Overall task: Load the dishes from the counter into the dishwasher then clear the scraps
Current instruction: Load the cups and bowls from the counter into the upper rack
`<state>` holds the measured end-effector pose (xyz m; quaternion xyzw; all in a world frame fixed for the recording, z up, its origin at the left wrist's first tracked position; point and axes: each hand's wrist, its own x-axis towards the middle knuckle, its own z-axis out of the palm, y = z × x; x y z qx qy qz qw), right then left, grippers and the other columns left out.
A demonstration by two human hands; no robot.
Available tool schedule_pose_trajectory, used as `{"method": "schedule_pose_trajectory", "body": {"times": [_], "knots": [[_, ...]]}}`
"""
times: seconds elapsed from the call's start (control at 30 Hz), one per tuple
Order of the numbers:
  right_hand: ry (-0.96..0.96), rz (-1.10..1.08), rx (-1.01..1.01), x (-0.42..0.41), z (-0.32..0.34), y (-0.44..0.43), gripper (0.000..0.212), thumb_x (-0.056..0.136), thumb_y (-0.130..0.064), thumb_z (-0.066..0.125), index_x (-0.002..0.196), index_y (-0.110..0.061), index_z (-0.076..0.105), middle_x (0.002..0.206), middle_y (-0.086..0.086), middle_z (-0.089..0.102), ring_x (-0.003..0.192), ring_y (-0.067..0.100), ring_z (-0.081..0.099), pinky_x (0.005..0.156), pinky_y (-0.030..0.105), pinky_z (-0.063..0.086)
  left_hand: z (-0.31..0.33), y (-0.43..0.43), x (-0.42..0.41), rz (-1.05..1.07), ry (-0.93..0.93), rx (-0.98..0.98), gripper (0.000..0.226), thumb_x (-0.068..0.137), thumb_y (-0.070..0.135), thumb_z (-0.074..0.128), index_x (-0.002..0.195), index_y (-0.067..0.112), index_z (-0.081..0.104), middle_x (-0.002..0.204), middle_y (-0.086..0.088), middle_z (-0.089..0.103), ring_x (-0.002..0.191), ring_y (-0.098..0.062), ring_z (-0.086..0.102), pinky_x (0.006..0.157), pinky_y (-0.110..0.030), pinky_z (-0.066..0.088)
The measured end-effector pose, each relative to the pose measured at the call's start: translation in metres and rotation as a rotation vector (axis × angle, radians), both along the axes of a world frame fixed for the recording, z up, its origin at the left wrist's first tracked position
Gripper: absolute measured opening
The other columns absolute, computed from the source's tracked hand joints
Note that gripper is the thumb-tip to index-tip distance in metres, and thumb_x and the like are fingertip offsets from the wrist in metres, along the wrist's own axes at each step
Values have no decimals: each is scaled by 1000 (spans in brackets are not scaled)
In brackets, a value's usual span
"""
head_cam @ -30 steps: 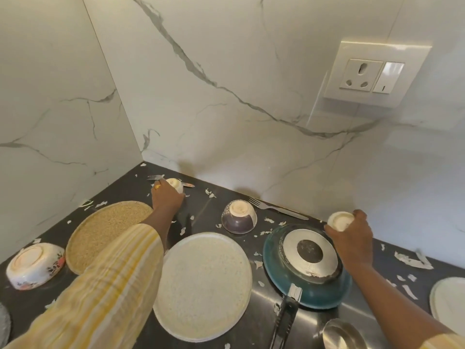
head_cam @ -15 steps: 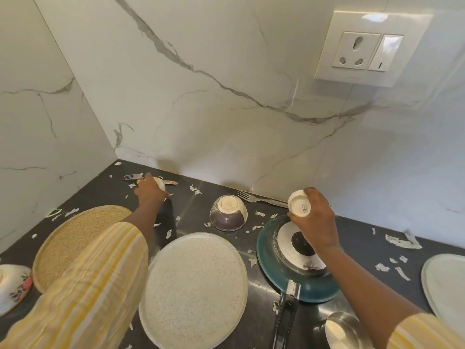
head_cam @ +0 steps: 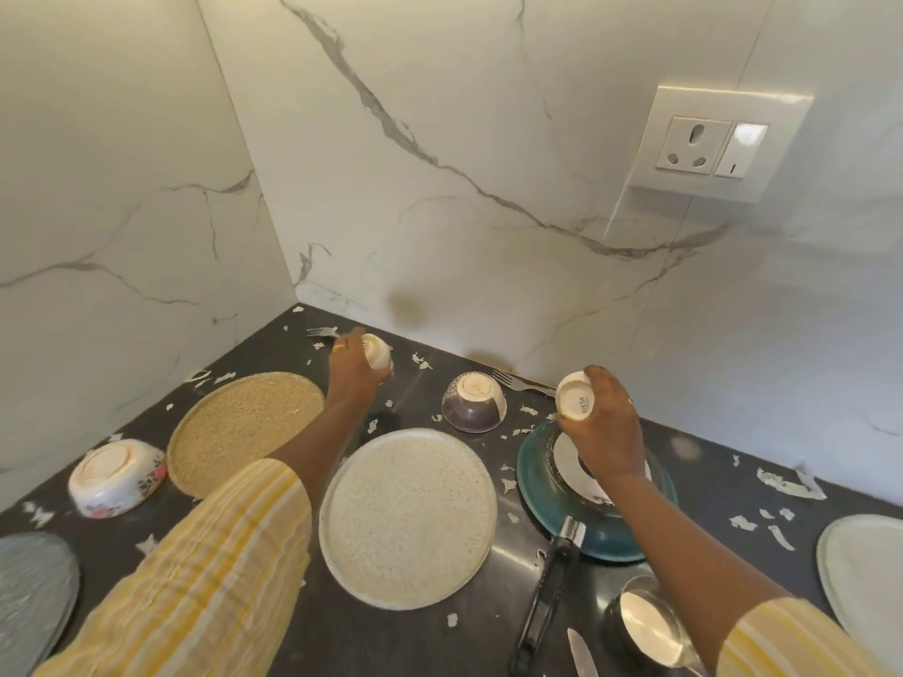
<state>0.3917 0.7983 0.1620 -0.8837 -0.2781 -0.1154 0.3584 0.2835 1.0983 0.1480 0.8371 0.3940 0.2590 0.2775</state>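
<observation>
We saw both hands busy above the dark worktop [head_cam: 391, 642]. The left hand [head_cam: 354, 368] had its fingers curled round a small cream cup [head_cam: 377, 350] close to the back left corner of the worktop. The cup was tilted, and we could not tell if it touched the surface. Just behind this hand lay a fork [head_cam: 322, 331].

The right hand [head_cam: 606, 425] gripped a second cream cup [head_cam: 576, 395] near the back edge, over the far rim of an upturned teal pan [head_cam: 601, 542]. The round base of this cup faced us and carried a small dark print.

Between the two hands stood a purple bowl [head_cam: 473, 403], upside down, with another fork [head_cam: 520, 381] just beside it. A speckled cream plate [head_cam: 408, 517] lay in the middle of the worktop. A tan plate [head_cam: 244, 430] and an upturned floral bowl [head_cam: 115, 476] lay toward the left edge. Near the front edge we saw a steel cup [head_cam: 645, 623] and a knife [head_cam: 581, 654]. White scraps [head_cam: 786, 483] were scattered over the surface.
</observation>
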Motion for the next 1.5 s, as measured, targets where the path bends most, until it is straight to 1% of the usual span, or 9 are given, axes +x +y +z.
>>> {"method": "schedule_pose_trajectory", "body": {"times": [0.23,0.33,0.47,0.57,0.77,0.93,1.1,1.27,1.5], "knots": [[-12,91,-68,-35,4,4,68,65,-14,81,124,-1,51,123,17,56,113,35,52,93,45,44,19,-79,-43,-96,-16,74,67,71,23,79,128,8,48,128,-14,49,110,-33,51,89,-39,47],[-13,111,-43,-54,7,1,68,66,-15,81,125,-1,50,121,17,56,111,34,52,96,40,42,22,-112,-63,-125,-29,68,70,68,21,80,128,8,47,130,-12,48,110,-34,50,89,-40,46],[57,61,16,-89,16,-14,68,68,-17,80,127,-3,49,122,16,55,113,34,51,97,38,40,31,-154,-94,-177,-25,90,78,61,15,84,128,3,46,130,-14,48,112,-32,49,92,-34,37],[57,52,35,-123,21,-36,66,68,-15,80,125,-4,49,119,15,57,110,33,52,93,38,42,33,-182,-126,-198,-50,69,80,60,14,84,130,4,45,131,-12,48,114,-31,48,93,-31,35],[43,45,9,-209,15,-94,68,69,-19,80,128,-6,49,124,14,56,115,30,52,97,34,42,27,-245,-201,-231,-86,26,86,63,14,84,136,2,39,134,-15,46,122,-29,43,99,-27,30],[9,40,-30,-285,1,-153,68,67,-18,80,127,-6,51,123,11,57,113,28,53,96,34,42,10,-305,-266,-304,-153,70,80,62,15,85,130,1,45,123,-16,51,114,-31,47,95,-29,36],[8,41,-22,-340,-15,-204,59,69,-17,78,122,-6,54,115,13,60,105,31,56,88,38,48,-7,-356,-316,-370,-136,70,79,64,19,84,132,6,45,126,-13,49,109,-29,48,87,-25,35],[8,39,-47,-369,-29,-243,61,67,-17,79,121,-6,55,115,9,60,106,27,56,89,34,47,-17,-399,-345,-417,-144,41,86,62,17,85,135,3,41,129,-15,47,114,-30,47,94,-34,42],[26,22,-21,-400,-44,-303,64,61,-18,84,119,-5,59,119,12,61,108,30,58,89,31,47,-39,-460,-358,-491,-159,-66,89,67,23,82,141,11,34,139,-11,37,120,-27,40,95,-31,42]]}}
